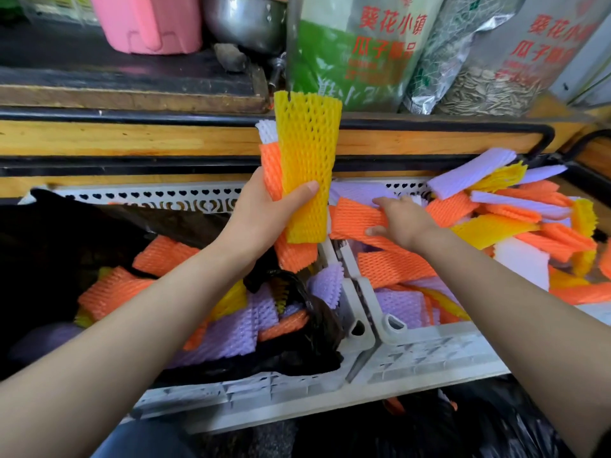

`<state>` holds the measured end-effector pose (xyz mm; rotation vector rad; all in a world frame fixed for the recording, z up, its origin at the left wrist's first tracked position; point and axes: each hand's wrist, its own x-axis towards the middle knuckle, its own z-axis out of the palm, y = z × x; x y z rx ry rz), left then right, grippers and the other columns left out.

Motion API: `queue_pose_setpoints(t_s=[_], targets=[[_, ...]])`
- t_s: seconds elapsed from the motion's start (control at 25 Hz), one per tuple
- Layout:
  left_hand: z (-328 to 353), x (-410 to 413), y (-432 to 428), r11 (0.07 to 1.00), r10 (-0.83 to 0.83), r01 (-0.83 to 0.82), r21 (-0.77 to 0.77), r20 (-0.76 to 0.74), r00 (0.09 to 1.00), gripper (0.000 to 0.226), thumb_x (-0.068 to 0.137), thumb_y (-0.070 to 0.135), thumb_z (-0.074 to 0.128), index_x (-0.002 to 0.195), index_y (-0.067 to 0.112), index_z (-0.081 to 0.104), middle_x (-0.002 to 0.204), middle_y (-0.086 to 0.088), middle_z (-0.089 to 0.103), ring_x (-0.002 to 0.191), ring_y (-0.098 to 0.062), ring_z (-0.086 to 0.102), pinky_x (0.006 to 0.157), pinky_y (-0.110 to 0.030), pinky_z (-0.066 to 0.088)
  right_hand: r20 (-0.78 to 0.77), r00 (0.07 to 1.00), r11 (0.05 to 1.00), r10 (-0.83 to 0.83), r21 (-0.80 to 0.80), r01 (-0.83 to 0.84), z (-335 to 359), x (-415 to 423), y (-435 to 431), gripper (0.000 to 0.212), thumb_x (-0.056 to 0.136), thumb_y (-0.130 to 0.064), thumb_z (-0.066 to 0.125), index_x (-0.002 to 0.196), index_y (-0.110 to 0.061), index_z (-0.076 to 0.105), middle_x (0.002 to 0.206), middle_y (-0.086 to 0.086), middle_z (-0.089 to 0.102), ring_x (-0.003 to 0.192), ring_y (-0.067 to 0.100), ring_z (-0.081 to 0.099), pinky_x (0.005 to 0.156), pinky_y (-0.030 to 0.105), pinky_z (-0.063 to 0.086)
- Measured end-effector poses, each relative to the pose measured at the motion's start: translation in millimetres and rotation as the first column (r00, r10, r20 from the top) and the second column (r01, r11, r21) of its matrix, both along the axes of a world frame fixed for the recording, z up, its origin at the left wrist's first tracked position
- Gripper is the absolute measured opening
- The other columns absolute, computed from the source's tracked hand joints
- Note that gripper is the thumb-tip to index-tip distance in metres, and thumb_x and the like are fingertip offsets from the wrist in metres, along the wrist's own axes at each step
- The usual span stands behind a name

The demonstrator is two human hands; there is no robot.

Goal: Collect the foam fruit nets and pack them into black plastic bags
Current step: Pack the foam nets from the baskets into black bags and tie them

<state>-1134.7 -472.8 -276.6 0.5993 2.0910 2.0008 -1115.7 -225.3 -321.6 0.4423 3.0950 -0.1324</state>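
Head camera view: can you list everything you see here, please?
net stack: one, yellow front, orange and white behind, held upright
loose nets: many, orange, purple, yellow, white, right crate
black bag: one, black, left crate, nets inside
crates: two, pale grey, side by side
seed bags: two, green and silver, shelf behind
pink tub: one, top left
metal pot: one, beside tub
left hand: grips net stack
right hand: pinches orange net
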Motion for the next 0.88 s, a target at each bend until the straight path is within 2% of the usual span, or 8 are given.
queue_pose_setpoints(t_s=[0.12,0.24,0.32,0.4,0.52,0.64,0.8,0.88], targets=[[-8.3,0.0,-0.5,1.0,0.002,-0.002,0.003,0.028,1.0,0.042,0.086,0.025,0.066,0.125,0.017,0.052,0.109,0.005,0.066,0.093,-0.004,0.066,0.072,-0.017,0.054,-0.04,0.999,0.985,0.026,0.174,-0.019,4.1,5.6,-2.1,0.057,0.083,-0.046,0.064,0.127,-0.011,0.055,0.119,0.015,0.056,0.118,0.031,0.04,0.094,0.036,0.031],[-10.0,4.2,-2.3,1.0,-0.021,0.021,0.01,0.073,0.997,0.028,0.089,0.021,0.063,0.116,0.024,0.053,0.103,0.009,0.066,0.089,-0.003,0.066,0.069,-0.015,0.054,-0.144,0.988,0.975,0.048,0.223,-0.015,15.0,19.3,-10.3,0.05,0.084,-0.047,0.062,0.121,-0.013,0.057,0.116,0.013,0.054,0.115,0.031,0.039,0.093,0.036,0.028],[-6.8,9.4,-2.7,0.999,-0.032,0.029,0.022,0.121,0.992,0.019,0.091,0.016,0.059,0.107,0.027,0.054,0.1,0.008,0.066,0.09,-0.008,0.066,0.072,-0.018,0.054,-0.229,0.972,0.985,0.058,0.174,-0.018,26.8,31.7,-16.9,0.047,0.086,-0.043,0.061,0.12,-0.011,0.056,0.115,0.013,0.052,0.114,0.031,0.041,0.093,0.036,0.03],[-0.9,14.0,-4.2,1.0,0.004,-0.008,0.025,0.159,0.987,0.019,0.092,0.015,0.058,0.108,0.023,0.055,0.106,0.001,0.066,0.094,-0.014,0.065,0.08,-0.026,0.053,-0.312,0.949,0.997,0.045,0.069,-0.025,46.3,47.7,-27.3,0.044,0.088,-0.038,0.06,0.122,-0.01,0.054,0.114,0.013,0.049,0.11,0.031,0.048,0.09,0.038,0.037],[8.7,19.5,-5.5,0.996,0.08,-0.083,0.012,0.176,0.981,0.04,0.088,0.022,0.063,0.123,0.012,0.047,0.117,-0.006,0.062,0.102,-0.021,0.062,0.09,-0.038,0.05,-0.461,0.887,0.997,0.02,-0.052,-0.049,83.0,71.7,-53.5,0.041,0.089,-0.034,0.06,0.121,-0.01,0.051,0.117,0.01,0.048,0.103,0.03,0.054,0.082,0.039,0.043],[26.1,33.9,-9.6,0.992,0.127,-0.128,0.002,0.121,0.984,0.06,0.078,0.036,0.068,0.126,0.009,0.043,0.118,-0.006,0.06,0.103,-0.022,0.061,0.092,-0.044,0.05,-0.634,0.773,0.99,0.027,-0.09,-0.108,116.0,94.2,-89.4,0.041,0.087,-0.033,0.062,0.119,-0.012,0.049,0.118,0.008,0.05,0.104,0.027,0.055,0.083,0.041,0.044],[56.8,61.1,-27.0,0.989,0.104,-0.109,0.103,0.056,0.993,0.077,0.064,0.05,0.065,0.125,0.007,0.047,0.119,-0.007,0.062,0.102,-0.02,0.064,0.088,-0.043,0.054,-0.671,0.737,0.968,0.082,-0.123,-0.221,132.9,111.8,-140.7,0.044,0.087,-0.037,0.061,0.123,-0.013,0.048,0.118,0.006,0.05,0.107,0.024,0.054,0.086,0.036,0.04],[69.8,75.2,-43.8,0.984,0.074,-0.08,0.16,0.044,0.996,0.057,0.077,0.047,0.066,0.117,0.008,0.051,0.109,-0.003,0.066,0.095,-0.015,0.067,0.078,-0.032,0.055,-0.658,0.743,0.949,0.123,-0.141,-0.282,135.8,115.3,-164.6,0.049,0.089,-0.038,0.058,0.129,-0.013,0.046,0.12,0.006,0.049,0.111,0.024,0.051,0.087,0.031,0.036]])
